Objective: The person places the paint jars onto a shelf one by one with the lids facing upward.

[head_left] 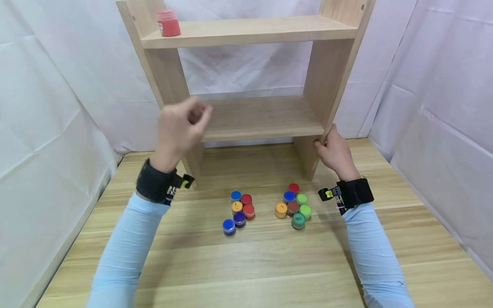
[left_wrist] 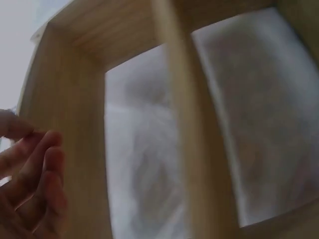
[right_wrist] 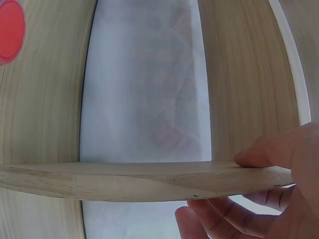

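Blue sleeves | left hand curled, holding nothing | right hand grips wooden side panel

So it's a light wood-grain table with two little bunches of lidded jars on it, six in the left bunch, seven in the right bunch. Wooden shelf stands behind, one red jar up on the left.

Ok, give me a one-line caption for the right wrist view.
Right hand gripping the wooden shelf unit by its edge, a red lid at upper left.
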Demonstrator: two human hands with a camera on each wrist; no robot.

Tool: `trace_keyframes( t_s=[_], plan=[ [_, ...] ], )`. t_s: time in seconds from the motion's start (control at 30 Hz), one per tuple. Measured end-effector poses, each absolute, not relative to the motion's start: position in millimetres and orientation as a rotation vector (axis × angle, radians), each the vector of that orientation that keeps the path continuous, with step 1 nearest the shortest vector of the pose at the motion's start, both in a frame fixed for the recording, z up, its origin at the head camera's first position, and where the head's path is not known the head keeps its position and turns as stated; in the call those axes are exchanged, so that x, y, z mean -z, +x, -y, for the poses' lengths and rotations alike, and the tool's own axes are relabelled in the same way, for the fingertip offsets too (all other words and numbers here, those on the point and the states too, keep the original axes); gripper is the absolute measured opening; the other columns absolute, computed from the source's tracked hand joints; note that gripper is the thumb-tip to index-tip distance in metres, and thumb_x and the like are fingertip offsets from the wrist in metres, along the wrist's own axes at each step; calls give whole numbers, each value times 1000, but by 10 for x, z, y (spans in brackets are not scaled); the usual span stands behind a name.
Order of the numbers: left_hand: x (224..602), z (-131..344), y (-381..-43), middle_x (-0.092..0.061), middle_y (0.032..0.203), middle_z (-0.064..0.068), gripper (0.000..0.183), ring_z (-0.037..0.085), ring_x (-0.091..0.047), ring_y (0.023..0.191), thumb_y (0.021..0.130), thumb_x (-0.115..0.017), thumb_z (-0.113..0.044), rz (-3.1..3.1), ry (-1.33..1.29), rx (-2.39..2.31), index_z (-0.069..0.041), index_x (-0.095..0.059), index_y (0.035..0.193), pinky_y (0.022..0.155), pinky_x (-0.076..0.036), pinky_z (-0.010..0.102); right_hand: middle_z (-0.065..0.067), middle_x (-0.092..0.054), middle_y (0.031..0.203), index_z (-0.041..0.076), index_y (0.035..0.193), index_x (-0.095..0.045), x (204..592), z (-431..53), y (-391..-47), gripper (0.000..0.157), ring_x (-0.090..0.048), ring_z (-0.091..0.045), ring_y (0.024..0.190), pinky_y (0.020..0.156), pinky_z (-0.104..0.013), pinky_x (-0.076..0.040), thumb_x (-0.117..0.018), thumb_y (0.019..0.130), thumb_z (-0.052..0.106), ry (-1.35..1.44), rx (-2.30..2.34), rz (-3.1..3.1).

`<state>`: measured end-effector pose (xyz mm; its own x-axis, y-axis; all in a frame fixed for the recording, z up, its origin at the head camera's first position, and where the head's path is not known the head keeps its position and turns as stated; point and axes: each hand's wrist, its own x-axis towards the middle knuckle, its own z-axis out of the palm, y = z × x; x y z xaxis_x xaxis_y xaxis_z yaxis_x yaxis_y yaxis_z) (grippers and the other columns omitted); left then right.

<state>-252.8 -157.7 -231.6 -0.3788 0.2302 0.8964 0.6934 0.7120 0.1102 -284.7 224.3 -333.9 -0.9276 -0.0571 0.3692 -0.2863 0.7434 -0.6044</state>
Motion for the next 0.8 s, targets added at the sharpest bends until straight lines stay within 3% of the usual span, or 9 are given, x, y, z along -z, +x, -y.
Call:
trace_keyframes(
  t_s=[0.27,0.4,0.53,0.67,0.8],
  plan=[
    [3146,1482,-2540,-60,67,-12,14,3,-51,53,89,-63,-27,2427,-1021,555,-16,-71,88,50,-41,23,-30,-45,132,-3,144,-23,3326,-2208,-2851,59,-53,-44,108,75,-54,-48,-50,94,14,270,-969,2607],
    [3428,1459,-2524,-61,72,-15,18,2,-53,57,88,-63,-29,2722,-1055,545,-19,-70,101,51,-43,23,-29,-44,134,-2,145,-22,3310,-2197,-2850,60,-53,-43,108,75,-53,-48,-50,94,13,274,-986,2608],
    [3610,1462,-2511,-64,83,-10,29,5,-52,57,87,-60,-20,2931,-1092,577,-16,-68,115,51,-41,23,-29,-43,135,-2,146,-21,3293,-2191,-2841,60,-52,-44,110,75,-54,-48,-49,95,14,275,-1000,2602],
    [3707,1457,-2505,-65,89,-5,33,8,-52,61,87,-55,-12,3030,-1173,608,-16,-69,117,52,-41,23,-29,-42,136,-2,146,-21,3286,-2191,-2829,61,-51,-44,110,75,-54,-47,-49,95,14,265,-1005,2608],
    [3730,1450,-2493,-64,94,-5,40,10,-58,81,80,-62,-9,3138,-1162,626,-18,-67,120,65,-47,27,-28,-42,136,-2,146,-21,3282,-2180,-2837,61,-52,-43,111,76,-54,-47,-49,95,14,272,-1006,2605]
  ],
)
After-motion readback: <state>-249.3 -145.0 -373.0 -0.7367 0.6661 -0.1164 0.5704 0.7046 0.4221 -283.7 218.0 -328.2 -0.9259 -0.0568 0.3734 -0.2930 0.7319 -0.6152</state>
